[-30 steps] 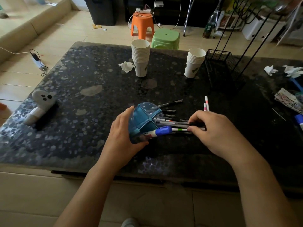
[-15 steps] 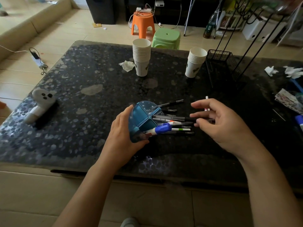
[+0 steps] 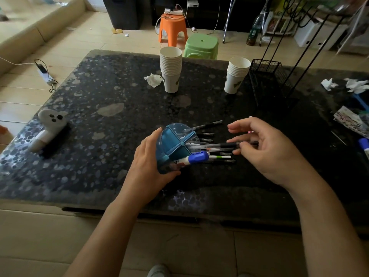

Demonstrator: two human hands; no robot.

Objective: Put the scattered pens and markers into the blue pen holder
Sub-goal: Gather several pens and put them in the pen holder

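The blue pen holder (image 3: 175, 142) lies tipped on its side on the dark table (image 3: 99, 116), its divided opening facing right. My left hand (image 3: 147, 162) grips it from the left. Several pens (image 3: 207, 134) stick out of the opening, and so does a marker with a blue cap (image 3: 196, 157). My right hand (image 3: 265, 150) is just right of them, its fingers loosely pinching the end of a clear and black pen (image 3: 215, 145) whose tip sits in the holder. Pink and white pens (image 3: 250, 116) peek out behind that hand.
Two stacks of paper cups (image 3: 170, 70) (image 3: 236, 75) and a black wire basket (image 3: 267, 76) stand at the back. A white brush with a face (image 3: 48, 126) lies at the left. Crumpled tissues (image 3: 327, 83), papers and a blue marker (image 3: 363, 144) are at the right edge.
My right hand let go of the pen bundle it was pressing into the holder, drew back to the right with fingers spread, and now touches one pen's end. My left hand stays on the holder.
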